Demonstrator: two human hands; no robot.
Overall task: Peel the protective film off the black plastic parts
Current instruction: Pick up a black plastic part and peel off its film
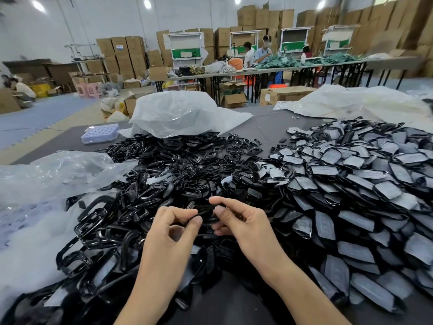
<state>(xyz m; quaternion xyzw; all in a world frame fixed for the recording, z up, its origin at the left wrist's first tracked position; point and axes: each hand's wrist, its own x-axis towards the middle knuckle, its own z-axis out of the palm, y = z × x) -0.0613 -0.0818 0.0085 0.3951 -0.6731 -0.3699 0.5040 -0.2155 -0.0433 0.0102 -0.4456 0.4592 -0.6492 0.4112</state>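
Your left hand (173, 228) and right hand (236, 221) both pinch one small black part (204, 210) between thumb and fingers (178, 211); its film is too small to see. Hold it firm with the left fingers; lift a corner with the right nail; pull slowly.

This is a factory work hall that also serves as a store room. Brown cardboard boxes (127, 49) stand stacked high along the back and right walls, and bright round lamps (147, 3) shine from a high ceiling. A row of long folding tables (293, 69) crosses the room, where people (263, 51) work at a heap of green pieces (288, 61), with 4 white-framed workstations (185, 46) behind them. Another person (23, 90) crouches among open cartons (232, 96) on the floor. In front, a dark tabletop (264, 127) carries bulk heaps of identical black plastic parts (164, 160), many under grey film (387, 190), beside big clear plastic bags (178, 113).
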